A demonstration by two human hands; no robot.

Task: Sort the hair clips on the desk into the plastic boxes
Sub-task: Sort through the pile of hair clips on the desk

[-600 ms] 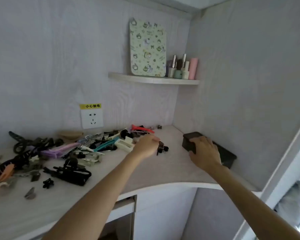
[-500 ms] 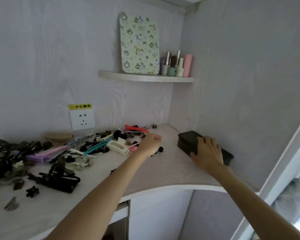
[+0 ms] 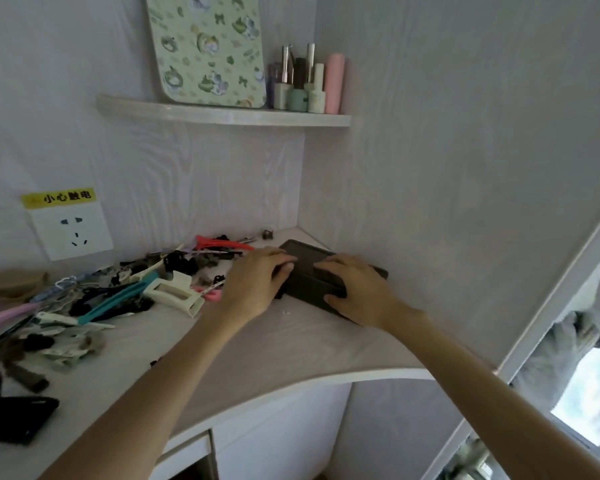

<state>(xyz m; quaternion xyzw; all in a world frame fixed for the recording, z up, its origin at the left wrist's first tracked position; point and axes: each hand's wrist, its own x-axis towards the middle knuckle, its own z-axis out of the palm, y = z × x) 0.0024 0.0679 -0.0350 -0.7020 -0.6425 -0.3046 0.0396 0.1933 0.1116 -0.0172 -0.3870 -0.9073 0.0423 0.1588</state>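
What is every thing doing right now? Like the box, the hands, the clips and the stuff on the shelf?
dark plastic box: lid on, lying flat on the desk, both hands on it.
left hand: gripping the box's left end.
right hand: gripping the box's right part.
hair clips: loose in a pile, unsorted.
cream claw clip: lying on its side.
bottles: upright on the shelf.

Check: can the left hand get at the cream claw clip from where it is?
Probably yes. The left hand rests on the dark box; the cream claw clip lies just beside it, on top of the pile, nothing covering it.
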